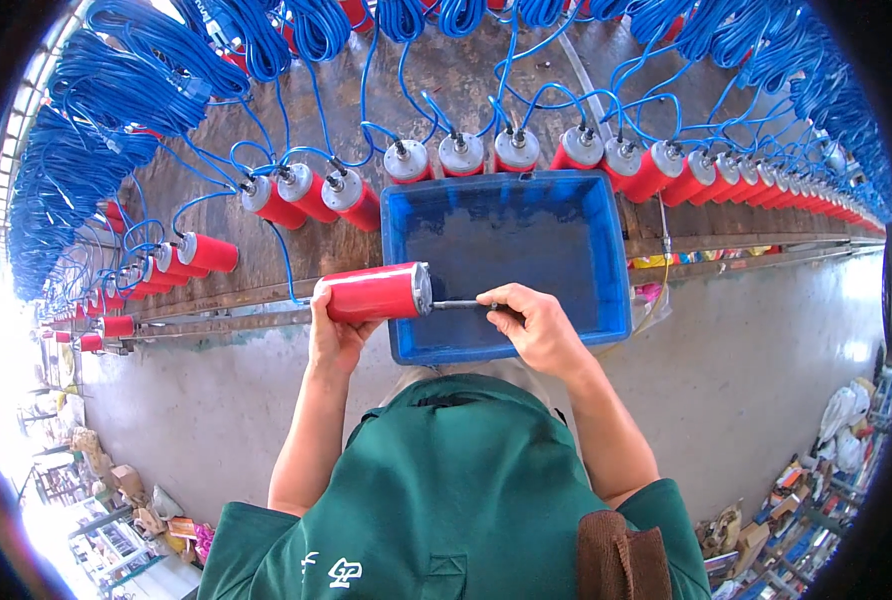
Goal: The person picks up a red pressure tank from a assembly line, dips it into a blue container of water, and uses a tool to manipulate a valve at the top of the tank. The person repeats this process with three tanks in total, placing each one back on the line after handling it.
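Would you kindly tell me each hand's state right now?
Left hand: holding a red cylinder by its left end.
Right hand: closed, pinching a thin rod.

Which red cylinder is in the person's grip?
The red cylinder in the left hand, its grey end facing the thin tool in the right hand; no hand touches the others.

White glare washes out the left, edges curving into black

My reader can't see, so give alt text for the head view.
A left hand holds a red cylinder partly over a blue tub; the right hand holds a dark rod reaching the cylinder's end. Beyond, more red cylinders and blue cable coils line a brown table.
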`<state>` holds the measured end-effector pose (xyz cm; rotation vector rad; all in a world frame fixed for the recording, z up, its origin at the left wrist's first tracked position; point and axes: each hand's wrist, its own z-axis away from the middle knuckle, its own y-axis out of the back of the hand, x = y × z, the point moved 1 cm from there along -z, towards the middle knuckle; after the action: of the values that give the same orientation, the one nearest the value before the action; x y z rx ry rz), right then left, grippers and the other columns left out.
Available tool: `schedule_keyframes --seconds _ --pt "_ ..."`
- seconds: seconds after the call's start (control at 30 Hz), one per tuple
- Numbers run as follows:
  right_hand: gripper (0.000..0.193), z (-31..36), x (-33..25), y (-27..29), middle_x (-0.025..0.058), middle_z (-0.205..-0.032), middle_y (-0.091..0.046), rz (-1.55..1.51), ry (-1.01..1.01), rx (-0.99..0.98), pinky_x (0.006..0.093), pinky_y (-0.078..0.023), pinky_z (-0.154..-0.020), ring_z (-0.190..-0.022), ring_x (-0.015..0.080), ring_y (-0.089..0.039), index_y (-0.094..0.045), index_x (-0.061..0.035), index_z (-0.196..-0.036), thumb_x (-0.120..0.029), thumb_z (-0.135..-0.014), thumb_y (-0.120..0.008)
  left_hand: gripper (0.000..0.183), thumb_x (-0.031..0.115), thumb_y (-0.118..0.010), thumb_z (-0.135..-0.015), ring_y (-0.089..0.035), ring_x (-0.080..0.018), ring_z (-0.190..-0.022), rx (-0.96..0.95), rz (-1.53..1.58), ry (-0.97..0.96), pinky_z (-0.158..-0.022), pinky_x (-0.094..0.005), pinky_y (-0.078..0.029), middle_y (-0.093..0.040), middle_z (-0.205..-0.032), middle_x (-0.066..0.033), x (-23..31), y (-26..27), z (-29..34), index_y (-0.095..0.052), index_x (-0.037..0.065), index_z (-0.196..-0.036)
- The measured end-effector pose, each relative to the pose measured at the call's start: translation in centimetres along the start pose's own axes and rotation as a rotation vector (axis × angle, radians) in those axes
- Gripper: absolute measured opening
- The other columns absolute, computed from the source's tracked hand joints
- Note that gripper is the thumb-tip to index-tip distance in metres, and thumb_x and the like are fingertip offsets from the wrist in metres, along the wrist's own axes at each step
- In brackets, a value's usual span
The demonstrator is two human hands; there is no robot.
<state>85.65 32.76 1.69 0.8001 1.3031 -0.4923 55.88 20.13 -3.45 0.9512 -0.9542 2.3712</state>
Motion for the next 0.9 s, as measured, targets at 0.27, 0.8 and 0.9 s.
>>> schedule_keyframes --seconds 0.27,0.8,0.9 --pt "0.021 -0.2 -0.4 -0.1 0.0164 -0.108 -0.073 0.063 0.076 -0.019 0.0356 -0.057 -0.084 -0.094 0.0298 -0.073 -0.072 0.0023 -0.117 0.003 -0.096 -0.070 0.075 0.063 -0.070 -0.091 -0.070 -0.0331 -0.122 0.002 0.014 0.004 -0.104 -0.0501 -0.059 -0.070 -0.131 -0.0176 -0.3 0.6 -0.4 -0.055 0.007 -0.139" --pt "0.018 0.4 0.6 0.2 0.0117 -0.108 -0.074 -0.263 -0.109 0.024 0.0303 -0.061 -0.080 -0.093 0.0158 -0.075 -0.064 0.0023 -0.123 0.001 -0.106 -0.060 0.075 0.061 -0.069 -0.093 -0.072 -0.0334 -0.115 -0.009 0.020 -0.016 -0.094 -0.0483 -0.064 -0.071 -0.128 -0.0178 -0.4 0.9 -0.5 -0.053 0.006 -0.141" --pt "0.015 0.3 1.3 0.2 0.0108 -0.103 -0.074 -0.404 -0.269 0.027 0.0283 -0.058 -0.070 -0.083 0.0135 -0.074 -0.065 0.0007 -0.119 -0.008 -0.108 -0.062 0.073 0.060 -0.068 -0.095 -0.072 -0.0336 -0.115 -0.012 0.028 -0.013 -0.093 -0.0484 -0.064 -0.071 -0.128 -0.0180 -0.5 0.9 -0.6 -0.053 0.006 -0.141"
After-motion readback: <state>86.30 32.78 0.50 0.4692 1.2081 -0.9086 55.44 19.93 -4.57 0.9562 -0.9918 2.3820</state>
